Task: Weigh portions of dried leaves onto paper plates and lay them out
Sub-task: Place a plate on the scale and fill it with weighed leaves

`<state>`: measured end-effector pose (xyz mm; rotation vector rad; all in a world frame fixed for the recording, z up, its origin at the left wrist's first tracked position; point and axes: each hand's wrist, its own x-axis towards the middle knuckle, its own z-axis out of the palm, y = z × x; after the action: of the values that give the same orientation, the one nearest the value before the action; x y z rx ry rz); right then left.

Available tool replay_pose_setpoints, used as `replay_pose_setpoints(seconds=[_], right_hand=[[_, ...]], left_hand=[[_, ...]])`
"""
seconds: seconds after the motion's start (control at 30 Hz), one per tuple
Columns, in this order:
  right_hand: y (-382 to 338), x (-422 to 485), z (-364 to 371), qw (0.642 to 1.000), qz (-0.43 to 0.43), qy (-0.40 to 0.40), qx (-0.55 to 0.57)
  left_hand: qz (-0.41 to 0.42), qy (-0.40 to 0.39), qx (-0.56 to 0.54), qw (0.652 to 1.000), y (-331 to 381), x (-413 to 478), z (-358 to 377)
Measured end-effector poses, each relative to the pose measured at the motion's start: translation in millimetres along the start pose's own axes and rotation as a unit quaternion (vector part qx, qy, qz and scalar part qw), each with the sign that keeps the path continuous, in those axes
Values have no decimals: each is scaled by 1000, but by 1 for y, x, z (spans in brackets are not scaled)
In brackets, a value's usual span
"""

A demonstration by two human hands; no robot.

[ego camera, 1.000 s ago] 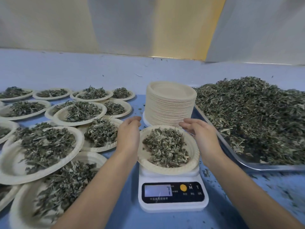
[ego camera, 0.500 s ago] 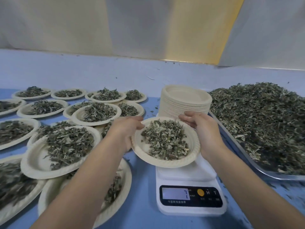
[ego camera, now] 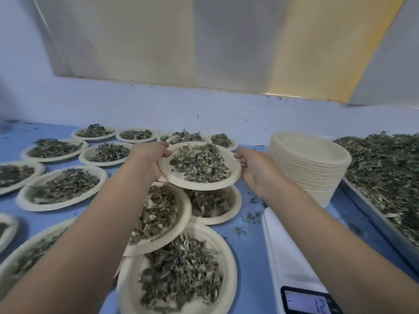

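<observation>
Left hand (ego camera: 151, 155) pinches the plate (ego camera: 175, 177) at nine o'clock, right hand (ego camera: 257, 172) at three, above filled plates (ego camera: 235, 209) toward six.

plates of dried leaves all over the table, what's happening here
A person is portioning dried leaves. The left hand and the right hand grip the rim of a filled paper plate, holding it over the laid-out plates on the blue table. The scale at the right has nothing on it. Beside it stand a stack of empty plates and a tray heaped with loose leaves.
</observation>
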<state>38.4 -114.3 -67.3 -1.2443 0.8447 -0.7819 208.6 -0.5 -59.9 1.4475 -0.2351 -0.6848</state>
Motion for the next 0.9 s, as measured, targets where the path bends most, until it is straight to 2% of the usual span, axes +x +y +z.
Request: replay_pose_setpoints(seconds=[0.17,0.27,0.33,0.4,0.47,0.57,0.67,0.9], right_hand=[[-3,10,41,978,110,-152,95],[-4,20,72,967,131,-188,112],[-6,30,95,968,132,-172,124],[-8,42,116,974,124,-147,123],[-10,54,134,979,112,-131,106],[-10,74,156,986,89,-127,68],[-8,94,170,986,75,-128,70],[-3,130,165,995,58,-79,37]], left_hand=[[3,95,-71,993,20,30,-25],[-10,107,-160,981,32,38,-36],[-5,105,-220,970,41,52,-45],[-4,98,-196,976,44,64,-59],[0,95,-124,988,42,79,-72],[-46,73,-66,994,44,89,-86],[-46,77,-35,995,46,103,-94],[-32,105,-154,982,24,153,-78]])
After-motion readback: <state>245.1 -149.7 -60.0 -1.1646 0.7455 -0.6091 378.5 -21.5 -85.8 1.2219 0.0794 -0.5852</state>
